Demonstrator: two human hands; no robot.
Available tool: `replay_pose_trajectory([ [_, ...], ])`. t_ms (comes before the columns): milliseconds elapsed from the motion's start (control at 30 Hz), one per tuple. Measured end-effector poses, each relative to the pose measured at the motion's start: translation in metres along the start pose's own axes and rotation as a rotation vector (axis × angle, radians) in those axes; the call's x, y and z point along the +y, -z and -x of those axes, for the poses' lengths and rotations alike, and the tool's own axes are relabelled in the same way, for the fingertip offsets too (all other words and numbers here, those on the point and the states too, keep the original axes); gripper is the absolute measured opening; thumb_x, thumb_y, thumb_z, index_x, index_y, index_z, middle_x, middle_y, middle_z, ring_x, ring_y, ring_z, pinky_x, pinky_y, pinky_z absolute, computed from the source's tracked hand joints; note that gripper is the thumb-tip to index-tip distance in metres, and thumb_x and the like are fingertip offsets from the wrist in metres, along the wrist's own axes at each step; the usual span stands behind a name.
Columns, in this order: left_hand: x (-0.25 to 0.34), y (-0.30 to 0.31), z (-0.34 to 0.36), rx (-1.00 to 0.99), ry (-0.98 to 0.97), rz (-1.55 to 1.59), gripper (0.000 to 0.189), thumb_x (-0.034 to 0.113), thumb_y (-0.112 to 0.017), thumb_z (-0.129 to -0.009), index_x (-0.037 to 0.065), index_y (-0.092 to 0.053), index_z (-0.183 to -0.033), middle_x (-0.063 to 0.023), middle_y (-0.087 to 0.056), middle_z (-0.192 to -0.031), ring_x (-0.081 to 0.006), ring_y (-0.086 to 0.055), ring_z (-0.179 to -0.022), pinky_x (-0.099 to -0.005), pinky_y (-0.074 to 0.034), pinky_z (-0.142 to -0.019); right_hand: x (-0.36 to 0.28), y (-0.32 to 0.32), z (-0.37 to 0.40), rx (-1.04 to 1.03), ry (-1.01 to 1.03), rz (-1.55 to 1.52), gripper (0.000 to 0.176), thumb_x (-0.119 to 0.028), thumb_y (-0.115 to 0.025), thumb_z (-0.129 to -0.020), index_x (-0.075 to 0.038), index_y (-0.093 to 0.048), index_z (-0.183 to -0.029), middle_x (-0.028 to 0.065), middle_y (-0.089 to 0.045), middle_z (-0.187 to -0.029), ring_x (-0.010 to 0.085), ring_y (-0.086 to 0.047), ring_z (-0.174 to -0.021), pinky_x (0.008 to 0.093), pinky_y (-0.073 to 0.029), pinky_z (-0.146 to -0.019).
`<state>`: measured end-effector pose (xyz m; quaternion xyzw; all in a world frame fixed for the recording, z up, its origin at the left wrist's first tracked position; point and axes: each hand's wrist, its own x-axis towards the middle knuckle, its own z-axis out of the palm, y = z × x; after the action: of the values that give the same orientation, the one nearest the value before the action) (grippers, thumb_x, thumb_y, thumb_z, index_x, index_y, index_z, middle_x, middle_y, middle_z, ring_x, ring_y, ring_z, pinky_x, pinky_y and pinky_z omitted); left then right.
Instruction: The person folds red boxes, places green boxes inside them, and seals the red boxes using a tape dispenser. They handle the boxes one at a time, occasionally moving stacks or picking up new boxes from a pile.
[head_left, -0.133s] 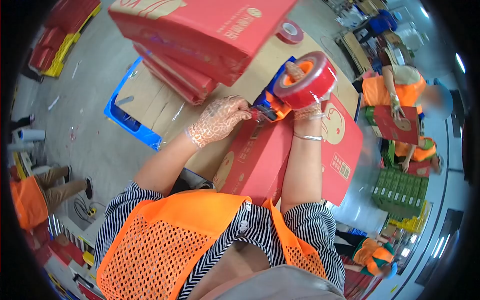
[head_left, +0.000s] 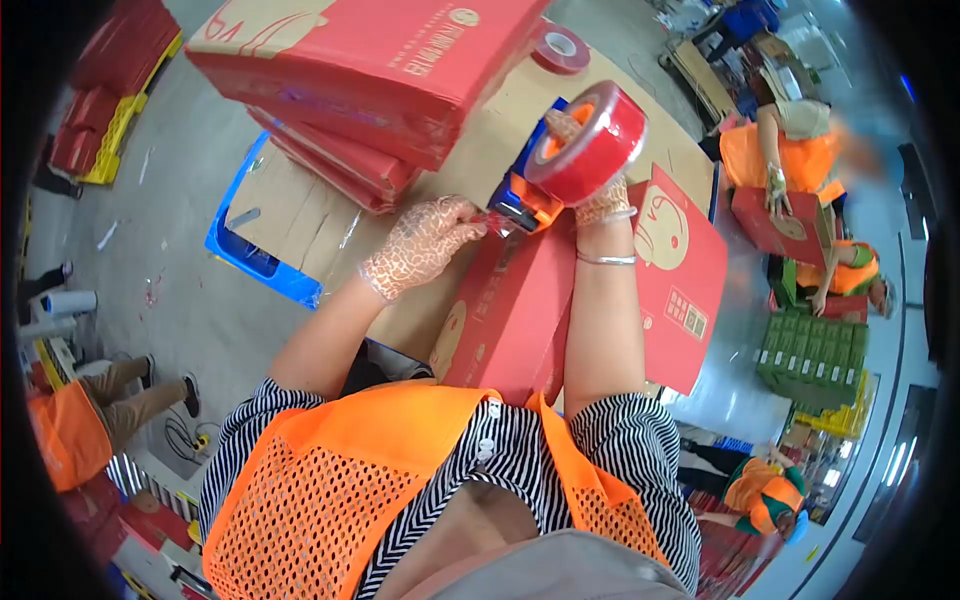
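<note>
My right hand, in a patterned glove, grips a blue-and-orange tape dispenser loaded with a large roll of red tape. The roll hides most of its fingers. To the left, my left hand, gloved alike, is closed in a pinch on the free tape end beside the dispenser's mouth. Under both hands lies a red printed carton, close to my body. A red flap or panel with a pale printed figure spreads out on its right.
Stacked red cartons stand at the table's far left. A spare tape roll lies behind the dispenser. A blue frame edges the left side. Co-workers in orange vests handle boxes at right, near green cartons.
The view has shifted slightly, so the table and cartons appear a little farther left. Both hands keep their holds on the dispenser and the tape end.
</note>
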<state>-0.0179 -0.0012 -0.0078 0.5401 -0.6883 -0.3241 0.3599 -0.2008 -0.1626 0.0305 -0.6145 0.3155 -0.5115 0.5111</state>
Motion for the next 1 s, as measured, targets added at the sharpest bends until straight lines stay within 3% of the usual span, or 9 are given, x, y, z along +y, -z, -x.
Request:
replay_pose_trajectory([
  [100,-0.028,-0.018,0.022,-0.087,0.017,-0.004,0.019,0.021,-0.061,-0.091,0.003,-0.064,-0.096,-0.0166,-0.063,-0.094,-0.0340,-0.061,-0.091,-0.0403,-0.049,-0.079,0.011,-0.004,-0.001,0.160,-0.053,-0.134,0.025,-0.009,-0.078,-0.077,-0.011,-0.059,-0.093,-0.0001,-0.059,-0.083,0.0135,-0.060,-0.077,0.0310,-0.051,-0.066],
  [167,-0.033,-0.026,0.030,-0.131,-0.007,0.059,0.020,0.021,-0.060,-0.092,0.003,-0.064,-0.099,-0.0155,-0.065,-0.097,-0.0307,-0.063,-0.094,-0.0377,-0.050,-0.082,0.019,0.012,-0.006,0.098,0.270,0.403,0.029,-0.009,-0.078,-0.077,-0.011,-0.060,-0.100,0.0003,-0.060,-0.087,0.0138,-0.060,-0.079,0.0330,-0.052,-0.067],
  [233,-0.025,-0.032,0.036,0.039,0.332,0.369,0.022,0.020,-0.058,-0.095,0.001,-0.064,-0.106,-0.0127,-0.066,-0.105,-0.0226,-0.063,-0.099,-0.0345,-0.049,-0.088,0.016,0.025,-0.006,0.088,0.373,0.703,0.033,-0.010,-0.078,-0.078,-0.010,-0.060,-0.106,0.0000,-0.061,-0.091,0.0144,-0.061,-0.082,0.0343,-0.053,-0.070],
  [300,-0.015,-0.026,0.026,0.096,0.275,0.436,0.029,0.024,-0.061,-0.095,0.002,-0.063,-0.115,-0.0090,-0.067,-0.098,-0.0150,-0.063,-0.091,-0.0314,-0.051,-0.082,0.007,0.018,-0.009,0.223,-0.125,0.020,0.034,-0.010,-0.078,-0.078,-0.010,-0.060,-0.107,0.0000,-0.060,-0.091,0.0144,-0.061,-0.083,0.0334,-0.053,-0.071],
  [400,0.041,-0.011,0.000,0.194,0.288,0.547,0.034,0.029,-0.066,-0.091,0.000,-0.063,-0.110,-0.0097,-0.067,-0.090,-0.0165,-0.061,-0.079,-0.0329,-0.050,-0.074,-0.003,0.011,-0.004,0.189,-0.125,0.043,0.034,-0.009,-0.079,-0.077,-0.011,-0.060,-0.105,0.0001,-0.061,-0.089,0.0141,-0.061,-0.082,0.0316,-0.053,-0.070],
  [567,0.031,-0.028,-0.021,0.175,0.296,0.326,0.030,0.028,-0.066,-0.091,-0.001,-0.066,-0.091,-0.0144,-0.063,-0.072,-0.0217,-0.058,-0.065,-0.0353,-0.047,-0.064,0.014,0.010,-0.004,0.253,-0.022,-0.185,0.032,-0.007,-0.079,-0.075,-0.011,-0.058,-0.099,0.0009,-0.062,-0.086,0.0151,-0.062,-0.076,0.0314,-0.053,-0.065],
  [633,0.026,-0.036,-0.019,0.170,0.254,0.407,0.024,0.019,-0.062,-0.094,0.000,-0.064,-0.080,-0.0023,-0.063,-0.074,-0.0093,-0.056,-0.070,-0.0274,-0.047,-0.068,0.011,0.009,-0.002,0.238,-0.085,-0.288,0.032,-0.007,-0.080,-0.074,-0.012,-0.057,-0.096,0.0012,-0.062,-0.084,0.0154,-0.062,-0.073,0.0320,-0.053,-0.062],
  [967,-0.045,-0.058,-0.003,-0.025,0.273,0.585,0.015,0.017,-0.062,-0.094,0.002,-0.068,-0.095,-0.0066,-0.067,-0.085,-0.0159,-0.062,-0.079,-0.0301,-0.050,-0.077,0.020,0.014,-0.007,0.208,-0.128,-0.260,0.023,-0.006,-0.075,-0.079,-0.008,-0.059,-0.095,0.0027,-0.063,-0.081,0.0177,-0.063,-0.073,0.0346,-0.053,-0.061],
  [1000,-0.070,-0.066,0.011,-0.060,-0.146,0.060,0.016,0.017,-0.060,-0.094,0.004,-0.068,-0.099,-0.0081,-0.067,-0.091,-0.0203,-0.063,-0.086,-0.0335,-0.051,-0.079,0.025,0.017,-0.009,0.191,-0.048,-0.221,0.022,-0.006,-0.074,-0.079,-0.008,-0.058,-0.095,0.0027,-0.063,-0.081,0.0174,-0.063,-0.072,0.0336,-0.053,-0.060],
])
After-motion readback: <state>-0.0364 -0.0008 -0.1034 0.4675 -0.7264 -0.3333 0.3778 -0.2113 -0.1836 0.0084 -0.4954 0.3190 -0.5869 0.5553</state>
